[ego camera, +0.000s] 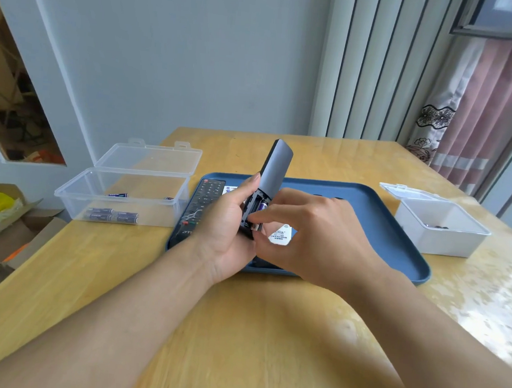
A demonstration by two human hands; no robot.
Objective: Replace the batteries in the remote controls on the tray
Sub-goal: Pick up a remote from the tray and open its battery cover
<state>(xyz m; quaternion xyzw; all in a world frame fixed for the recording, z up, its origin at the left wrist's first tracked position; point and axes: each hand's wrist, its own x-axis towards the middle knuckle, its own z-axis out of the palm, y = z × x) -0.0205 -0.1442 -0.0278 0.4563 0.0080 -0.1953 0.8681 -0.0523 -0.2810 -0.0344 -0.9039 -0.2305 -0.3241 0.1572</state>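
Note:
My left hand [225,222] grips a dark grey remote [273,167] tilted up over the blue tray [398,235], back side toward me, battery bay open. A purple battery [262,208] lies in the bay. My right hand [310,231] pinches the lower end of that battery with fingertips at the bay's bottom. A black remote [204,196] with buttons lies on the tray's left side, partly hidden by my left hand. A white remote [280,237] lies on the tray under my hands, mostly covered.
A clear open box [120,195] with several purple batteries stands left of the tray. A white open box [442,230] with small dark items sits at the right. The wooden table [253,331] spreads below my arms. A cardboard box [0,235] is off the left edge.

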